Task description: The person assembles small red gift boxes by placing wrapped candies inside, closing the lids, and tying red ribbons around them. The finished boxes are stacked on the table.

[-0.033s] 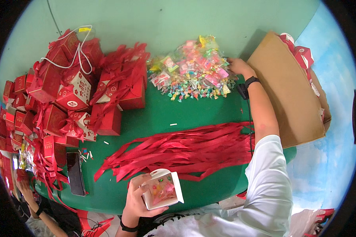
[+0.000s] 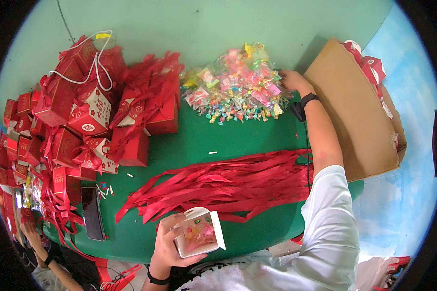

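My left hand is wrapped round a small open paper box, white at its rim and flap. Several wrapped candies lie inside the box, pink, yellow and green ones among them. Far to the right, my right hand reaches to the right edge of a heap of wrapped candies. Its fingertips are partly hidden at the wrappers, so I cannot see whether they grip anything. Between the box and the heap lies a bundle of red ribbons.
Red gift boxes with ribbons and a white cable pile up at the left. A phone lies near them. A large cardboard box stands at the right. Another person's hand shows at the lower left.
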`<act>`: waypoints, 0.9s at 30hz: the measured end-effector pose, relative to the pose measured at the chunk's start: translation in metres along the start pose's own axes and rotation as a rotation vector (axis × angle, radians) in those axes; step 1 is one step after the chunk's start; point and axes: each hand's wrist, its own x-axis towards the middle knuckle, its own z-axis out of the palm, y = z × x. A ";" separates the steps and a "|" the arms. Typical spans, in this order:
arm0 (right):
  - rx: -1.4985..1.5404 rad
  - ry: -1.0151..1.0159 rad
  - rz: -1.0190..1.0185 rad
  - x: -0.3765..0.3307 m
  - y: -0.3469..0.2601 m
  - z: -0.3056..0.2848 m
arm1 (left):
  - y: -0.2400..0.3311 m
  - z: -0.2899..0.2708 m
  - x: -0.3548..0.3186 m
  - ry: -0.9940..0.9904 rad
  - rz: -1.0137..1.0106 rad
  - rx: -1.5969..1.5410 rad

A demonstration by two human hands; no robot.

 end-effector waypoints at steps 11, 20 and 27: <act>0.143 0.264 -0.007 -0.009 0.004 -0.019 | 0.002 -0.003 0.008 -0.007 0.027 0.034; 0.407 0.430 -0.128 -0.029 0.008 -0.059 | -0.001 -0.002 0.007 0.002 0.070 0.021; 0.455 0.301 -0.164 -0.065 -0.003 -0.059 | 0.003 -0.003 0.007 0.000 0.077 0.041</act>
